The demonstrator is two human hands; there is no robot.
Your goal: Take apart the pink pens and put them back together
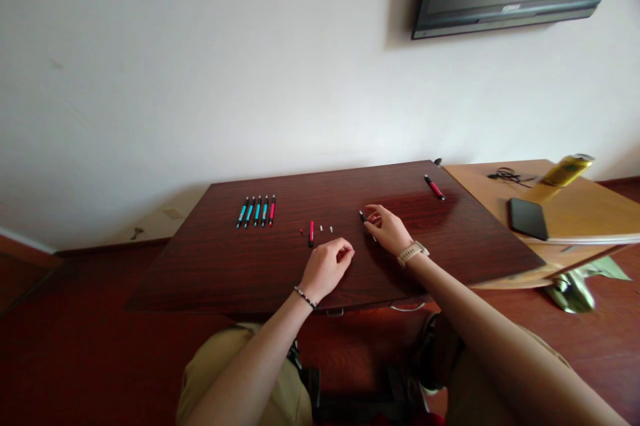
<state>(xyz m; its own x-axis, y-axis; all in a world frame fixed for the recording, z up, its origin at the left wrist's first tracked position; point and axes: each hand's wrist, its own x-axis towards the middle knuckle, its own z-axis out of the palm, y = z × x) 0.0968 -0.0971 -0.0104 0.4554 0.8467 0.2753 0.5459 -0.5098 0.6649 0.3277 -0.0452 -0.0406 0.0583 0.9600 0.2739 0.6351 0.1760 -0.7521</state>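
Dark red-brown wooden table (200, 253) fills the middle. Bare right hand (389, 229), pale watch strap on wrist, curls over a slim black pen (363, 216) near table centre; can't tell if it's gripped. Bare left hand (327, 266) is loosely closed above the near side, nothing visible in it. Four turquoise-and-black pens (249, 212) plus one pink-and-black pen (272, 211) lie side by side, left. Pink-and-black barrel (311, 234) and two tiny white pieces (321, 229) lie between row and right hand. Step looks like handling the black pen; next move calls for a light fingertip pinch.
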